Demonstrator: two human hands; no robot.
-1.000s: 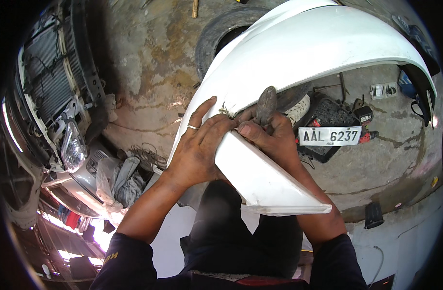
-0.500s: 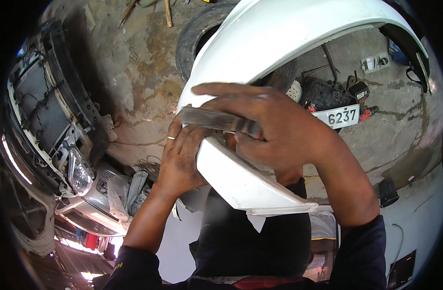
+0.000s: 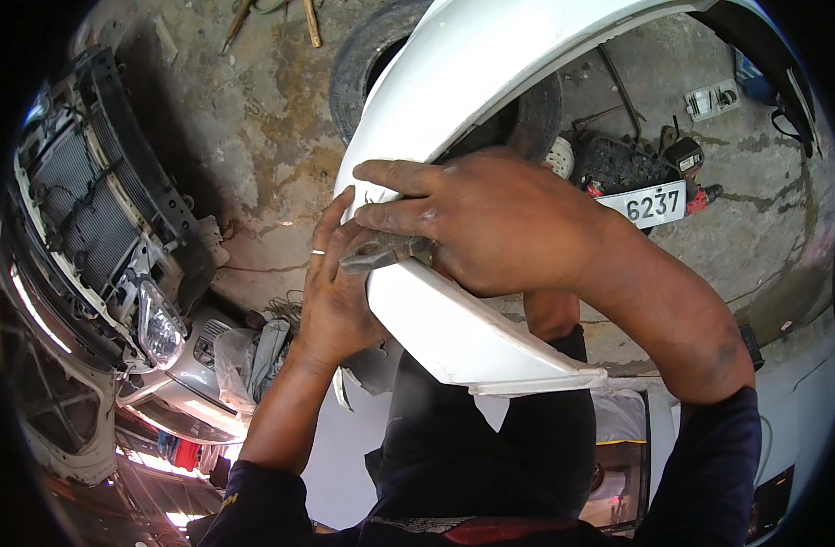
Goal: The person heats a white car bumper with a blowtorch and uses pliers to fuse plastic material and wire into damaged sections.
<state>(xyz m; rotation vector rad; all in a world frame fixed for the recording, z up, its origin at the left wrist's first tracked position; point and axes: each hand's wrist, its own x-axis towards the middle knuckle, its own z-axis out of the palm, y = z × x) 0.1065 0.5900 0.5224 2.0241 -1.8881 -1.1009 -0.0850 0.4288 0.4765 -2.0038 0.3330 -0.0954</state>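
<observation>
A white curved car fender (image 3: 477,73) runs from the far side down across my lap, its narrow end lying over my legs. My left hand (image 3: 335,296), with a ring on one finger, is closed around the fender's narrow middle part. Right above it, my right hand (image 3: 499,219) is closed on a dark grey metal tool (image 3: 381,252), whose exact kind I cannot make out. The tool's end lies by the left fingers, over the fender. Two right fingers stretch out along the white surface. The rest of the tool is hidden under the right hand.
A tyre (image 3: 355,87) lies on the concrete floor beneath the fender. To its right are a number plate (image 3: 650,204), a red and black power tool (image 3: 703,196) and a white plastic piece (image 3: 712,100). A dismantled car front (image 3: 89,182) stands at left.
My right hand has swung over and turned, bringing the tool's end down near my left fingers; more of the tool is covered now. The left hand keeps its place on the fender.
</observation>
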